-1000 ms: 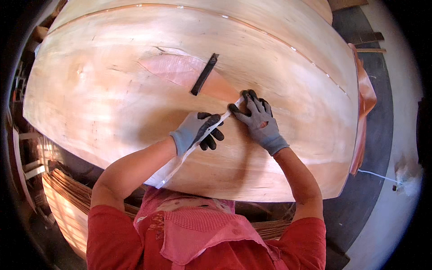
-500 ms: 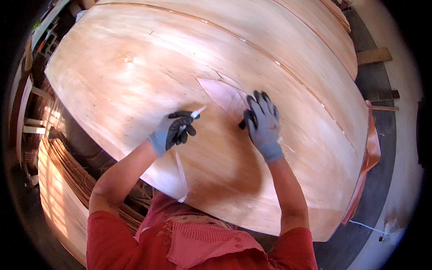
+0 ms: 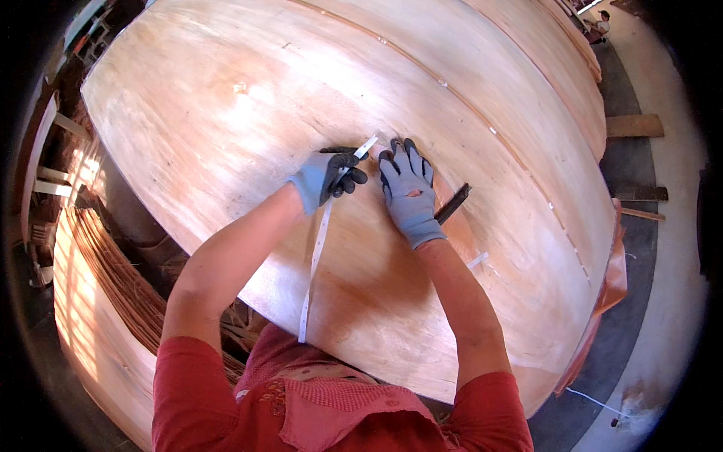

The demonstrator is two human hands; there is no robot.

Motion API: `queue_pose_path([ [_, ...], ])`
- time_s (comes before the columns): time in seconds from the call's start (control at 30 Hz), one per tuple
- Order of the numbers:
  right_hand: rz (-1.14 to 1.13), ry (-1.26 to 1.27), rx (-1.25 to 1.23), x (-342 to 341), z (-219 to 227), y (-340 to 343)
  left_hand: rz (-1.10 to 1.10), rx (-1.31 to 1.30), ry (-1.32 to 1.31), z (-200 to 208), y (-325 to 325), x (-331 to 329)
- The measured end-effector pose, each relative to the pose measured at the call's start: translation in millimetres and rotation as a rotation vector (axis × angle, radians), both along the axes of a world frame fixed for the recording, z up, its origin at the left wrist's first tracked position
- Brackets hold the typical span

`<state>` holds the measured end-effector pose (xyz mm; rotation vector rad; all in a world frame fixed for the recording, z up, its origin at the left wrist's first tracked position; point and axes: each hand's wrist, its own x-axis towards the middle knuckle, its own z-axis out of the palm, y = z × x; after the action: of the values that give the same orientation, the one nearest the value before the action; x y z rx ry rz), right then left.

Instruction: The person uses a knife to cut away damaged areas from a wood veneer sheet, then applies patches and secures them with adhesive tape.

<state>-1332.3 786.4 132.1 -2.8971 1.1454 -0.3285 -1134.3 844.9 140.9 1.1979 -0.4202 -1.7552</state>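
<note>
Pinched in my left hand [image 3: 337, 181] is a strip of white perforated tape [image 3: 316, 252], its short end pointing up toward my other hand and its long tail hanging down to the near edge of the sheet. My right hand [image 3: 409, 184] lies flat on the large pale wood veneer sheet [image 3: 226, 158], fingers stretched out. A dark, narrow bar-like tool [image 3: 453, 203] sticks out beside its wrist; the palm hides the rest. Both hands wear grey gloves with black fingertips. A short white tape piece [image 3: 478, 260] lies right of my right forearm.
A long seam with small white spots [image 3: 444, 84] crosses the veneer's far side. Stacked veneer sheets [image 3: 113, 256] stand at the lower left. Wood battens [image 3: 634, 126] jut out at the right, above a pale floor [image 3: 670, 248]. Another person [image 3: 600, 24] is at the far upper right.
Both hands have moved closer together, the left one up and right with the tape, the right one left. The pinkish pointed patch is now mostly covered. The dark tool has come into view.
</note>
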Motion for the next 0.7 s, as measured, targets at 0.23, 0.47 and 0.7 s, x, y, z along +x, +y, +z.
queue_pose_path([
  [0.23,0.126,-0.121,0.136,12,1,-5,-0.109,-0.042,-0.085,-10,-13,-2],
  [0.47,0.257,0.025,0.026,11,0,-10,-0.113,0.091,-0.337,20,10,-5],
  [0.7,0.226,-0.04,0.157,6,10,-12,-0.027,0.112,-0.528,47,4,36],
])
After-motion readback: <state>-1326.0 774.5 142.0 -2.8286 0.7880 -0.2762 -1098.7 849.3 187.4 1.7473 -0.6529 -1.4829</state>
